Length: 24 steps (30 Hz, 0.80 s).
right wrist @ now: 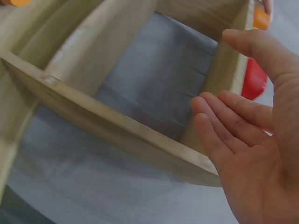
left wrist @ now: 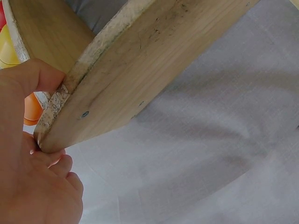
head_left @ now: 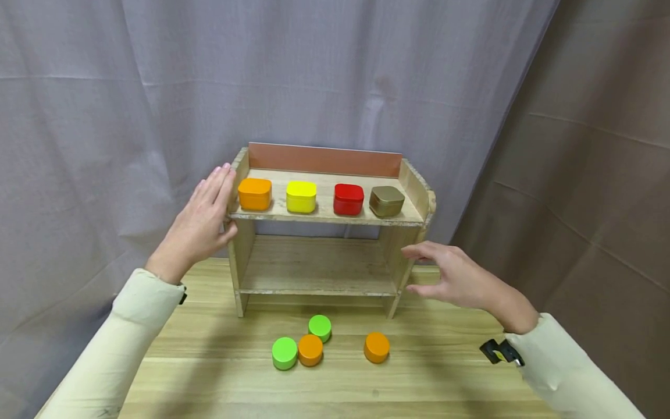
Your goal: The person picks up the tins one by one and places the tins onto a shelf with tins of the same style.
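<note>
A small two-tier wooden shelf (head_left: 319, 291) stands on the table in the head view. My left hand (head_left: 201, 218) holds the upper front corner of its left side panel (left wrist: 107, 79), the thumb on one face and the fingers at the other. Off the right side panel, my right hand (head_left: 452, 276) hovers with thumb and fingers spread, holding nothing. Along the top tier sit an orange box (head_left: 255, 195), a yellow box (head_left: 300, 198), a red box (head_left: 348, 199) and a dull gold box (head_left: 386, 202), all with rounded corners.
On the table before the shelf lie two green round pieces (head_left: 284, 353) and an orange round piece (head_left: 310, 350) close together. Another orange disc (head_left: 377, 347) lies farther right. A grey curtain (head_left: 324, 70) hangs right behind the shelf, with a brownish one (head_left: 586, 157) at the right.
</note>
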Each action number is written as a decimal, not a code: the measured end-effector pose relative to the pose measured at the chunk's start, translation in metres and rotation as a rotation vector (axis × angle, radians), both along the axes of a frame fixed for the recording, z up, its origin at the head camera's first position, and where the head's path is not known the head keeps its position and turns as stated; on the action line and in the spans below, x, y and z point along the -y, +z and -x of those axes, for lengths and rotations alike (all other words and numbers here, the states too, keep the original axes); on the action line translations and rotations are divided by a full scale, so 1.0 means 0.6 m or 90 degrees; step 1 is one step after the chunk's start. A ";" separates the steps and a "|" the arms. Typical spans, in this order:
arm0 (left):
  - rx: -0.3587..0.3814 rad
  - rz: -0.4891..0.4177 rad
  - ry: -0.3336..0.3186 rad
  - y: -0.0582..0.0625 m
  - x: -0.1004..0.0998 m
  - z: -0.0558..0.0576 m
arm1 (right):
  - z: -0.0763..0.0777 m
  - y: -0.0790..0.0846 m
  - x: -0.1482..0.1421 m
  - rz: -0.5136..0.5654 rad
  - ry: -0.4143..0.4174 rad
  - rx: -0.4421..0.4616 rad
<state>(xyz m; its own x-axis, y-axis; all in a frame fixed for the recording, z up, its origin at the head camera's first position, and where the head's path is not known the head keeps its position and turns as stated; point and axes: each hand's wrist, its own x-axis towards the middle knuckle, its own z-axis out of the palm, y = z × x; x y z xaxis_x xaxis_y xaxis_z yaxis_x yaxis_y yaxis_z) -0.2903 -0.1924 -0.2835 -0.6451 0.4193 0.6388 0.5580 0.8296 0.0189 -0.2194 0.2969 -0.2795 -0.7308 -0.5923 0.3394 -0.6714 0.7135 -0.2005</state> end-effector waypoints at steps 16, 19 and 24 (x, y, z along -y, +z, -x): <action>0.003 0.001 -0.001 0.002 0.002 -0.001 | -0.001 -0.164 0.003 -0.025 0.020 0.156; 0.001 0.000 -0.002 0.002 0.002 -0.001 | 0.001 -0.197 0.006 -0.018 0.024 0.173; 0.002 0.001 -0.002 0.001 0.001 -0.001 | 0.000 -0.246 0.008 -0.001 0.011 0.189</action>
<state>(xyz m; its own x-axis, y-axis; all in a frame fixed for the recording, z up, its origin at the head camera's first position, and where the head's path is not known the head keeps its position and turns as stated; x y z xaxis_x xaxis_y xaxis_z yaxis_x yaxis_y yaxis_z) -0.2899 -0.1928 -0.2829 -0.6462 0.4215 0.6362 0.5600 0.8283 0.0201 -0.2196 0.2923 -0.4272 -0.7882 -0.6055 0.1103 -0.5949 0.7036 -0.3886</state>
